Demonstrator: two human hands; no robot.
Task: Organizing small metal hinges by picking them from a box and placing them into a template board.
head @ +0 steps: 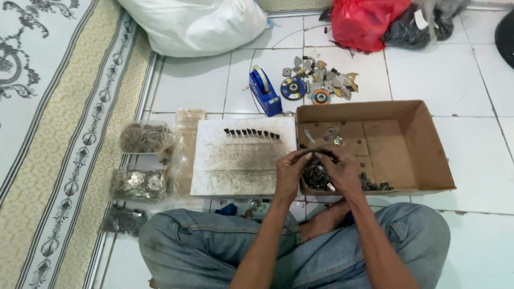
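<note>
Here the left hand [290,170] and right hand [338,170] meet, pinching a small dark metal part [315,152] over the cardboard box [428,144]; stiff, light, likely slippery, best gripped at its ends.

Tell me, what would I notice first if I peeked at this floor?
Two hands, the left hand and right hand, pinch a small dark part together over the near corner of an open cardboard box. Left of it lies a dirty white board with a row of little dark pieces. A red bag glows at the top.
</note>
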